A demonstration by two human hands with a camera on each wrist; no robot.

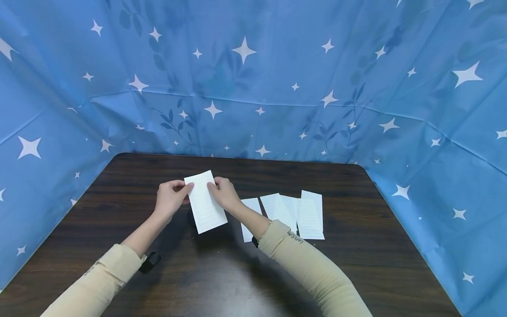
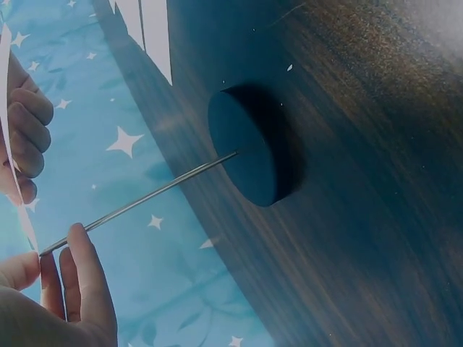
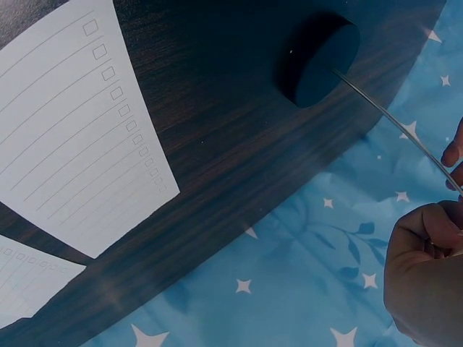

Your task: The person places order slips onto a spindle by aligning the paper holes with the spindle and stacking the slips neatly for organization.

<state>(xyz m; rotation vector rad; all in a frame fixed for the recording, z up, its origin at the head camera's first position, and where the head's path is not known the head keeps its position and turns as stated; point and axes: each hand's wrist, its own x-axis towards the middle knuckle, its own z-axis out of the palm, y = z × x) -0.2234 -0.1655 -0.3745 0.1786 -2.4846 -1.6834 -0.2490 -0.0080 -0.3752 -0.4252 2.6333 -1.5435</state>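
A white lined paper sheet is held up over the table between both hands. My left hand pinches its upper left edge, thumb on the front face. At the upper right edge my right hand pinches the same sheet. Below stands a paper spike with a round black base and a thin metal rod. The rod's upper end comes right up to the left fingertips and the sheet's edge. In the head view, the held sheet hides most of the spike.
Several lined sheets lie in an overlapping row on the dark wooden table, right of the held sheet. Checkbox rows show on one loose sheet in the right wrist view. Behind the table hangs a blue star-patterned cloth.
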